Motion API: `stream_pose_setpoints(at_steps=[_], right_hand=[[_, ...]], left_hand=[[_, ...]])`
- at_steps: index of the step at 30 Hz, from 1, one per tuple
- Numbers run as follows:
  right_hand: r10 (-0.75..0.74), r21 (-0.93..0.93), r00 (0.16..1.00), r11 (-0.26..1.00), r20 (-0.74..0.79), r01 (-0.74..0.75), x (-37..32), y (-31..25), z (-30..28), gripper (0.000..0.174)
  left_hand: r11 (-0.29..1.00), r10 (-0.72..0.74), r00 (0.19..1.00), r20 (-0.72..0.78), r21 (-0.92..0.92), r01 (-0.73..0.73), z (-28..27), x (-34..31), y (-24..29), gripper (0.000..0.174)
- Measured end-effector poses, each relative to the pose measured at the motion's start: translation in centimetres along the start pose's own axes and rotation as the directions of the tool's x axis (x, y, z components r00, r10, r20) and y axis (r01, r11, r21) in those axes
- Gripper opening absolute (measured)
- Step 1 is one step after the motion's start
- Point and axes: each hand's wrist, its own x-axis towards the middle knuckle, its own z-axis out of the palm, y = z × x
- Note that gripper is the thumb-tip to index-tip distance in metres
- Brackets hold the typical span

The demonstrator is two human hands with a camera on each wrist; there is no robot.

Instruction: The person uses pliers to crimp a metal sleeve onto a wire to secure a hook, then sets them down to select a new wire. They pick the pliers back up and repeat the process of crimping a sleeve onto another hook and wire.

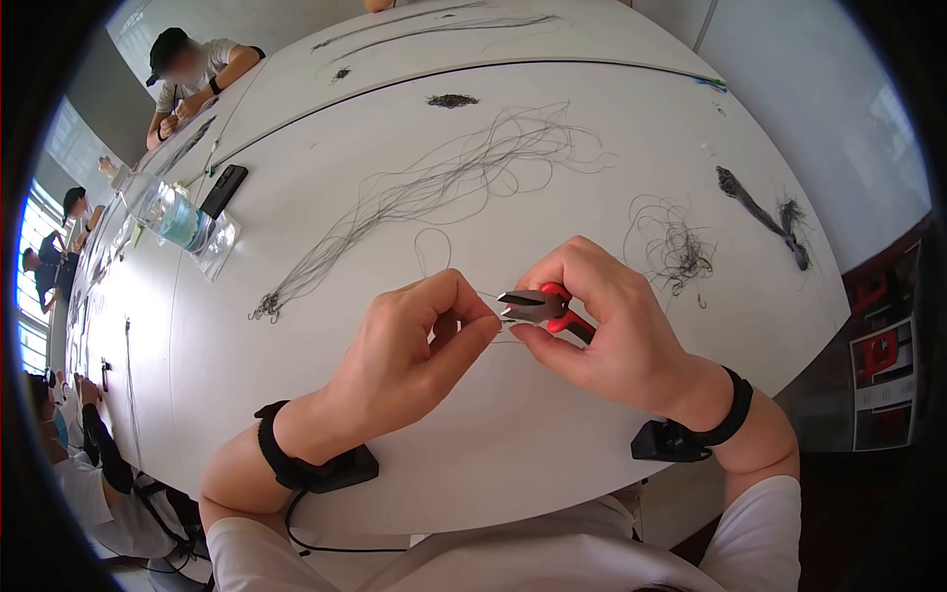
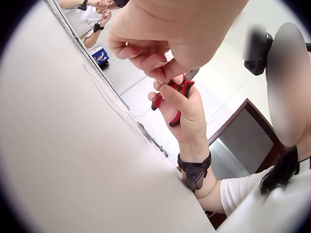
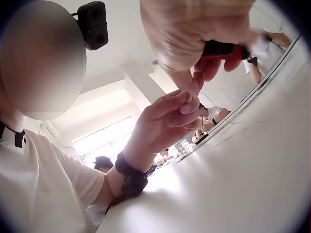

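My left hand (image 1: pixel 404 340) pinches a thin line between thumb and forefinger above the near part of the table. A loop of line (image 1: pixel 450 243) shows just beyond these fingers. My right hand (image 1: pixel 621 331) holds small red-handled pliers (image 1: pixel 536 305), their grey jaws parted and pointing left. Its thumb and fingertip meet close to the left fingertips, at the same line. In the left wrist view the red handles (image 2: pixel 186 90) lie across the right palm. The tiny piece between both hands' fingertips is mostly hidden; I cannot tell what it is.
A long bundle of loose lines (image 1: pixel 395 202) with hook-like ends stretches across the white table (image 1: pixel 552 424). A tangled clump (image 1: pixel 686 259) and a dark bundle (image 1: pixel 760 212) lie right. A bottle (image 1: pixel 173 212) and black phone (image 1: pixel 225 190) are at left. Other people (image 1: pixel 197 74) sit around.
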Motion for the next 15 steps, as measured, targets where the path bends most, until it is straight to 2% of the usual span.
stream_pose_setpoints(at_steps=[1,3,5,8,10,12,14,15], right_hand=[[0.007,0.004,1.000,1.000,0.002,-0.007,0.04,-0.07,0.00,0.027],[0.013,0.007,1.000,1.000,0.004,-0.013,0.06,-0.03,-0.01,0.027],[-0.060,-0.040,0.998,0.997,0.008,0.061,0.08,0.13,-0.03,0.028],[-0.123,-0.055,0.992,0.991,-0.002,0.122,0.14,0.03,0.02,0.029],[-0.128,-0.073,0.992,0.989,0.003,0.127,0.11,-0.03,0.13,0.028],[-0.133,-0.090,0.991,0.987,0.008,0.133,0.07,-0.08,0.11,0.028],[0.003,-0.018,1.000,1.000,0.016,-0.002,-0.01,-0.06,-0.09,0.027],[0.000,-0.017,1.000,1.000,0.016,0.001,-0.01,0.09,-0.23,0.027]], left_hand=[[0.999,-0.047,0.999,0.013,-0.013,0.047,-0.02,0.00,0.11,0.014],[0.999,-0.041,0.999,0.021,0.004,0.040,-0.06,-0.02,-0.03,0.013],[0.999,-0.035,0.999,0.028,0.022,0.034,0.04,-0.05,-0.24,0.012],[1.000,0.014,1.000,0.007,-0.008,-0.013,0.38,-0.17,-0.65,0.012],[0.992,0.091,0.996,-0.002,0.088,-0.091,0.49,-0.22,-0.89,0.013],[0.995,0.069,0.998,-0.001,0.070,-0.069,0.50,-0.14,-0.84,0.013],[0.997,0.047,0.999,-0.001,0.054,-0.047,0.35,-0.06,-0.84,0.013],[1.000,-0.008,1.000,0.012,-0.005,0.008,0.16,-0.03,-0.88,0.014]])
